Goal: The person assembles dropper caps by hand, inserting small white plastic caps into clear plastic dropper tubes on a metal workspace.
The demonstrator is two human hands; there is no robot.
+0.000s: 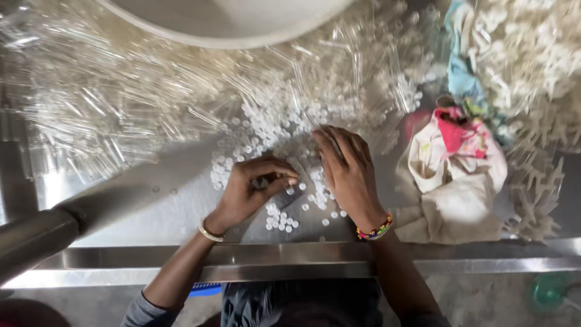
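On steel table point(151, 212), L hand point(245, 191) pinches clear tube point(301, 169).

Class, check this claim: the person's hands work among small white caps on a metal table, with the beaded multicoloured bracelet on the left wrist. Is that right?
Not quite. The head view shows the beaded multicoloured bracelet on the right wrist; the left wrist wears a plain gold bangle. The small white caps and metal table are as stated.

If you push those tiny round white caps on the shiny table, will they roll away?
Probably they slide and scatter: the small round white plastic caps lie loose on a smooth steel table. They look very light. Being so tiny, they may slip from the right hand fingers.
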